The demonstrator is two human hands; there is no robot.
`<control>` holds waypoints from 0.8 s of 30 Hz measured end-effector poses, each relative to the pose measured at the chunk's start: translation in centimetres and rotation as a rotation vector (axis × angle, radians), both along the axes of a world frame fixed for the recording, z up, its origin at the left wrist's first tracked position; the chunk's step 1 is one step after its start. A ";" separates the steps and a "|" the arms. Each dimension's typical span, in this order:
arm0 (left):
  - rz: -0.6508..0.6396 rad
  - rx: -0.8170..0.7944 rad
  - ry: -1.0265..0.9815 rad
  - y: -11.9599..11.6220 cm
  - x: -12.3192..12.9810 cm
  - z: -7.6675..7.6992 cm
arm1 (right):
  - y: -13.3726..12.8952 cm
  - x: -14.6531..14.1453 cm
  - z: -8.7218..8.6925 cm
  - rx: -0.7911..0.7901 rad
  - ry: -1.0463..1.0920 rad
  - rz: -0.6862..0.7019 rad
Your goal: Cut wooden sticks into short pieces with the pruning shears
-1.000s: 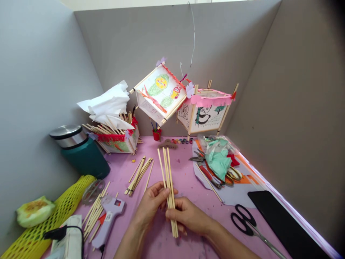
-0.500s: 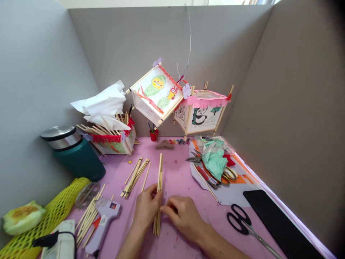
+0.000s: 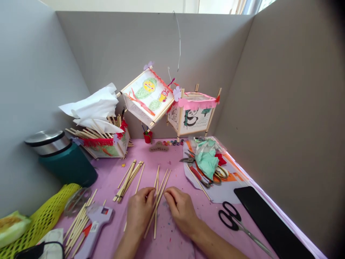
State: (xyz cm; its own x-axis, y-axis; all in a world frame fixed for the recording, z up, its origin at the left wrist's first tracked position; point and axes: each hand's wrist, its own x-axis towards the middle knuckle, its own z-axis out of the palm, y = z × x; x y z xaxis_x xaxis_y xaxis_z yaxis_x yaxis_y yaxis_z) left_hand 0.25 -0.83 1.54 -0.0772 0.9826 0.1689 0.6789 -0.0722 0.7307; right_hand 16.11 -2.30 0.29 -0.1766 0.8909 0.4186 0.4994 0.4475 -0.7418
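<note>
Several thin wooden sticks point(image 3: 155, 227) lie loosely crossed on the purple tabletop, in the gap between my two hands. My left hand point(image 3: 138, 208) is closed, thumb against curled fingers, right beside the sticks; whatever its fingertips pinch is hidden. On the other side, my right hand point(image 3: 181, 209) is also closed in a pinch, close to the sticks, and anything in it is too small to make out. Beyond my left hand are stick bundles point(image 3: 128, 181) tied with black bands, plus a single loose stick point(image 3: 140, 177).
Left: a lilac glue gun point(image 3: 94, 230), loose sticks point(image 3: 78, 225), a teal bottle point(image 3: 67, 167), yellow mesh point(image 3: 47, 212). Behind: paper lanterns point(image 3: 151, 94) and a stick-filled box point(image 3: 105, 148). Right: pruning shears point(image 3: 198, 174), scissors point(image 3: 239, 225), a black slab point(image 3: 269, 219).
The sticks stood together in a tight bundle at my left fingers; now they are spread and crossed. My right hand has shifted slightly away from them. The whole view has tilted a little.
</note>
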 end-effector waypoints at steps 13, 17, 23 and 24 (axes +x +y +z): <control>-0.145 -0.060 -0.407 -0.4 1.0 -0.1 | -0.2 0.0 0.3 0.061 0.057 0.007; -0.134 -0.083 -0.340 -0.4 0.9 -0.2 | -0.1 0.1 0.2 0.084 0.097 0.007; -0.154 0.138 -0.236 -1.0 1.1 1.3 | 0.3 0.3 -0.1 0.096 0.171 -0.022; -0.167 0.184 -0.194 -1.4 1.1 1.8 | 0.4 0.4 -0.1 0.093 0.178 -0.022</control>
